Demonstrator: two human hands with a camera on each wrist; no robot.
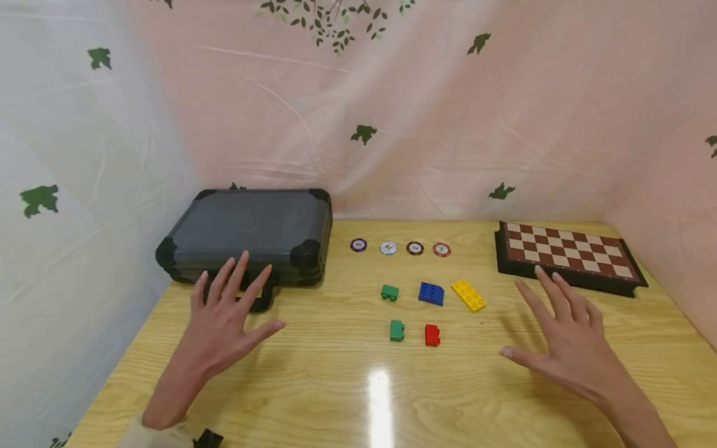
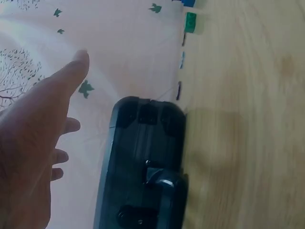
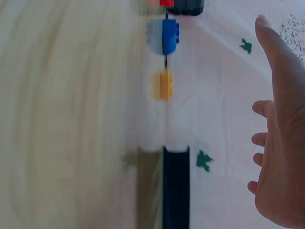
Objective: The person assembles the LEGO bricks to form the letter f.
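My left hand, fingers spread, hovers in front of the grey hard case with black corners; its handle shows partly behind the fingers. Over the right side my right hand is likewise spread and holds nothing, nearest to the folded chessboard. Between the hands lie a green brick, a blue brick, a yellow brick, a second green brick and a red brick. Both wrist views show the hands apart from everything.
Behind the bricks, a row of poker chips, purple, light blue, black and red, lies flat on the wooden table. A pale cloth with leaf prints hangs behind and at both sides.
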